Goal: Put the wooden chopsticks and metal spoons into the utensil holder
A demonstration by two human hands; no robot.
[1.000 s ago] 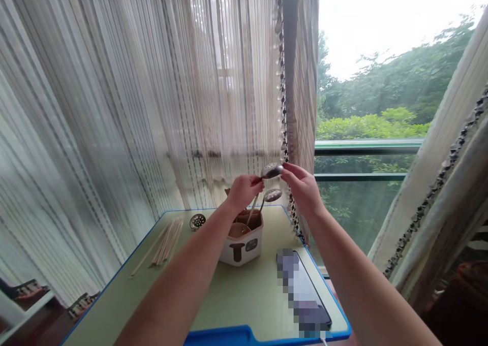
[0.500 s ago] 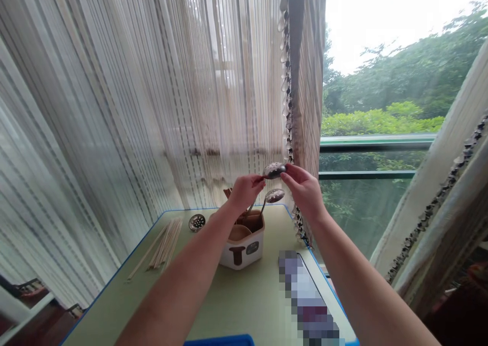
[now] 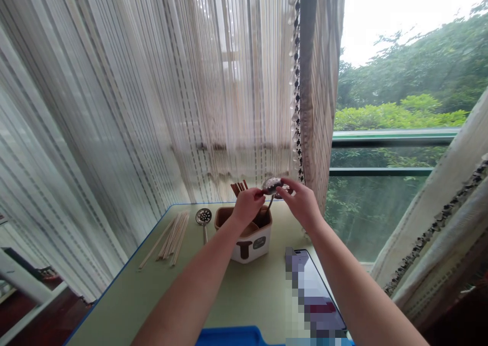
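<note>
A slotted metal spoon [image 3: 272, 185] is held between my two hands, above a white utensil holder [image 3: 251, 247] with a brown inside. My left hand [image 3: 248, 206] is closed round its neck, and my right hand [image 3: 303, 201] pinches the far rim of its bowl. Just behind, partly hidden by my right fingers, a second slotted spoon [image 3: 284, 192] leans out of the holder. Brown chopsticks [image 3: 239, 186] stand up at the holder's back left. A small skimmer [image 3: 203, 217] lies on the table to the left of it, its handle partly covered by my left forearm.
Several pale wooden sticks [image 3: 174, 239] lie loosely together on the left of the table [image 3: 133, 295]. A partly blurred phone [image 3: 318, 290] rests at the right. The edge of a blue tray [image 3: 229, 336] shows at the front. Curtains [image 3: 229, 107] hang behind, beside a railed window.
Both hands have come down with the slotted spoon, closer to the holder, and it now overlaps the second spoon. The view has shifted slightly, showing more of the skimmer's handle.
</note>
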